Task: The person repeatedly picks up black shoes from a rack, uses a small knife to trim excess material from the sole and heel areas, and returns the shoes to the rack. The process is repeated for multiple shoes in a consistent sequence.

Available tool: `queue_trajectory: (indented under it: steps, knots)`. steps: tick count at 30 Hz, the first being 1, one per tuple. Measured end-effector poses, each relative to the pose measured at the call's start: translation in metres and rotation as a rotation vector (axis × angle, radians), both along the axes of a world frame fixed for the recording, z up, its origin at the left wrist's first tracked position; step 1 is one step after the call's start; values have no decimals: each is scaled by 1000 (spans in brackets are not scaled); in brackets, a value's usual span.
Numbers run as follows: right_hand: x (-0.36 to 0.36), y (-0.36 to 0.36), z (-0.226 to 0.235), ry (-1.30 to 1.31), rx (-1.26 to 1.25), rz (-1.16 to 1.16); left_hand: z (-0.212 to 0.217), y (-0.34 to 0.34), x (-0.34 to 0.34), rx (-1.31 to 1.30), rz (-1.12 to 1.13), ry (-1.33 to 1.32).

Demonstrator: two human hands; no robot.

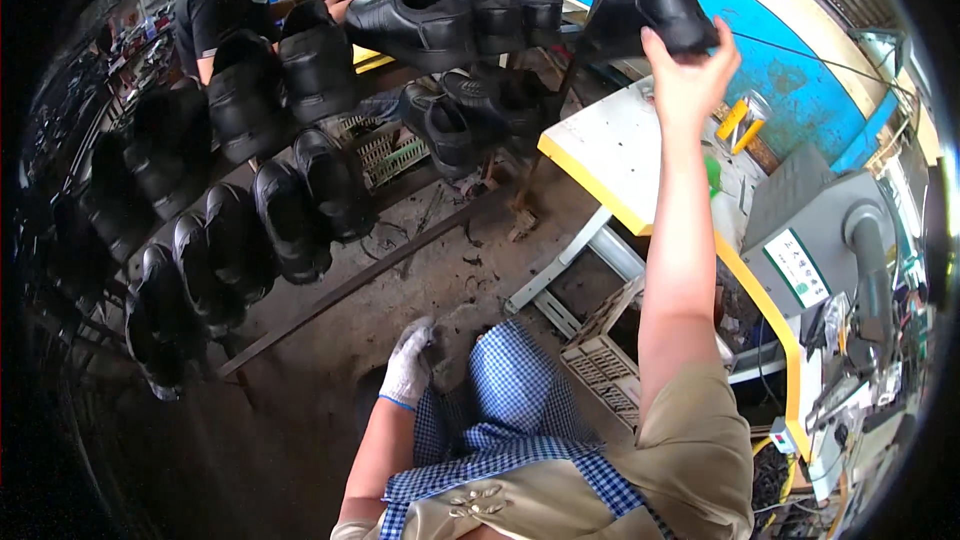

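My bare right hand [695,70] is raised at the upper right, its fingers and thumb closed round the lower end of a black shoe [672,2]. Directly left of that shoe stands another black shoe [612,25], partly overlapped by it. My left hand [406,368], in a white knit glove, hangs low beside my checked apron [515,380]. Its fingers are curled together, and the palm side is hidden, so what it holds, if anything, does not show. Several black shoes [415,20] line the rack's upper tier, with more black shoes [290,210] on the tier below.
A white worktable [600,145] with a yellow edge stands at the right, bearing a can [740,120] and a grey machine [825,230]. Below it is a pale plastic crate [605,365]. Beyond the rack, another person's hand [338,5] touches a shoe. A rack bar [370,275] crosses low.
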State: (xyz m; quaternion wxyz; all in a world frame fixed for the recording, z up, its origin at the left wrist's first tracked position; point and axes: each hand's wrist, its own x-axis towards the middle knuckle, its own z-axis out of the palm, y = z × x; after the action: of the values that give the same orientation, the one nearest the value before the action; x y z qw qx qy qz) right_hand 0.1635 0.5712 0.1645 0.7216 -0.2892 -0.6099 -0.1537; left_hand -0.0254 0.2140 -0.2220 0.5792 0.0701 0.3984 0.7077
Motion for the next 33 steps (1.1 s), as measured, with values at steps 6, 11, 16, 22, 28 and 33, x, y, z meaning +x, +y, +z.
queue_trajectory:
  steps: [6,11,16,22,28,33]
  knots:
    - [15,-192,-57,-120,-575,849,111,-38,9,288,90,322]
    - [-1,-259,-123,-483,-882,1115,213,-61,8,321,246,1143]
    - [-24,-298,-143,-775,-691,1212,218,-91,5,197,-65,439]
    - [-21,-306,-120,-893,-460,1128,223,-111,30,167,79,799]
    - [-14,-326,-117,-1018,-138,786,216,-109,44,142,302,1192]
    - [-15,-344,-112,-1135,-94,521,216,-102,46,240,482,1530]
